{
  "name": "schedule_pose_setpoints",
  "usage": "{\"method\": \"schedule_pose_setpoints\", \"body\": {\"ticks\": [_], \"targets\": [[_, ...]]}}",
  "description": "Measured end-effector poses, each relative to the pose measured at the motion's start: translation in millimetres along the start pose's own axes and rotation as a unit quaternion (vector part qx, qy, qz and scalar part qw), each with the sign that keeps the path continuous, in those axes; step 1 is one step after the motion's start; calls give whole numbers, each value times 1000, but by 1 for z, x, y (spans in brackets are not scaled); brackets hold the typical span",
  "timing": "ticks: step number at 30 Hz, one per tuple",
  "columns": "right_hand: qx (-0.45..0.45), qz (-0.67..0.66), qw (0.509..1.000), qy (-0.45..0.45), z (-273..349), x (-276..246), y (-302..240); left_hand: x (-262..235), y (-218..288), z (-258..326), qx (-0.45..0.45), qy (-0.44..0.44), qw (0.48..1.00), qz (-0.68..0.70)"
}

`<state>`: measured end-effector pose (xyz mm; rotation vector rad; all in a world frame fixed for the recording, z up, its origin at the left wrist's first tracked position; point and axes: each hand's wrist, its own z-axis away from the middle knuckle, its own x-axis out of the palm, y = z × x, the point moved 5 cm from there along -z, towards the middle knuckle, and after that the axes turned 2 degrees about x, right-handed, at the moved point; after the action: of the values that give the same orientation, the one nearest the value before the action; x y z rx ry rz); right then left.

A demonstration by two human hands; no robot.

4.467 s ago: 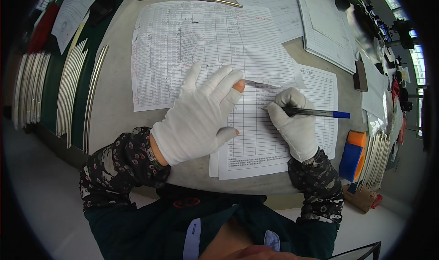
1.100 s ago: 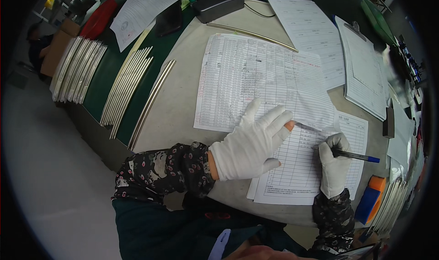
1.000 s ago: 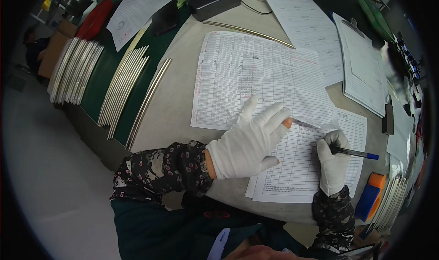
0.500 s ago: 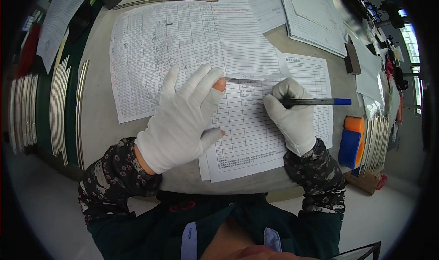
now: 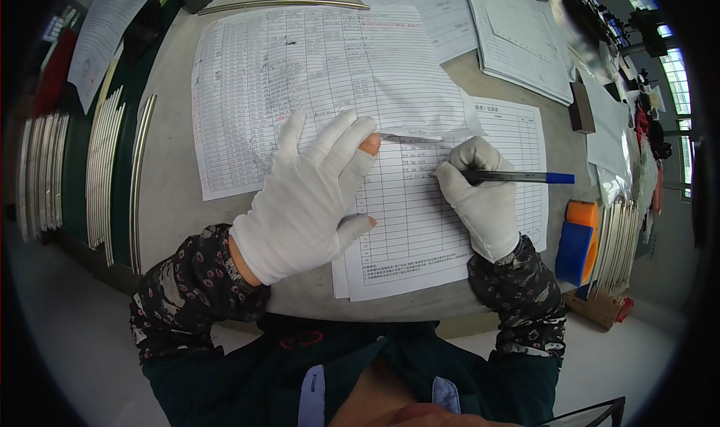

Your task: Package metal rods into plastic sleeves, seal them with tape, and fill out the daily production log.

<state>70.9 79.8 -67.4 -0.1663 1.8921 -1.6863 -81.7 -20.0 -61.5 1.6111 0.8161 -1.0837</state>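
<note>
My right hand [image 5: 484, 194], in a white glove, is closed round a dark pen with a blue end [image 5: 525, 177]. The pen's tip meets a printed form [image 5: 420, 239] with ruled rows, some filled with handwriting. Gloved too, my left hand [image 5: 304, 202] lies flat with its fingers spread, partly on the form and partly on a larger sheet filled with figures [image 5: 247, 74]. Bare fingertips show at its index finger and thumb. The larger sheet overlaps the form's upper part and hides it.
Several thin metal rods [image 5: 105, 172] lie along the left side, and more rods [image 5: 616, 239] at the right. Beside those stands an orange and blue object [image 5: 577, 243]. A stack of papers [image 5: 517, 59] lies at the far right, near a dark block [image 5: 581, 108]. Another rod [image 5: 285, 4] crosses the far edge.
The whole scene has shifted slightly right and down in view. My right hand still holds the pen at the form, and my left hand stays flat on the papers.
</note>
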Motion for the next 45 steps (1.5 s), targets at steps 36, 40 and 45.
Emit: {"method": "schedule_pose_setpoints", "body": {"ticks": [36,40,45], "targets": [[30,-12,999,20,0,-3,3,-1,0,-1,1,-9,1000,-15],[4,-9,1000,1,-1,-3,-1,-2,0,-1,0,-10,1000,-13],[59,-38,996,47,-1,-14,13,0,-1,2,8,2,1000,-14]]}}
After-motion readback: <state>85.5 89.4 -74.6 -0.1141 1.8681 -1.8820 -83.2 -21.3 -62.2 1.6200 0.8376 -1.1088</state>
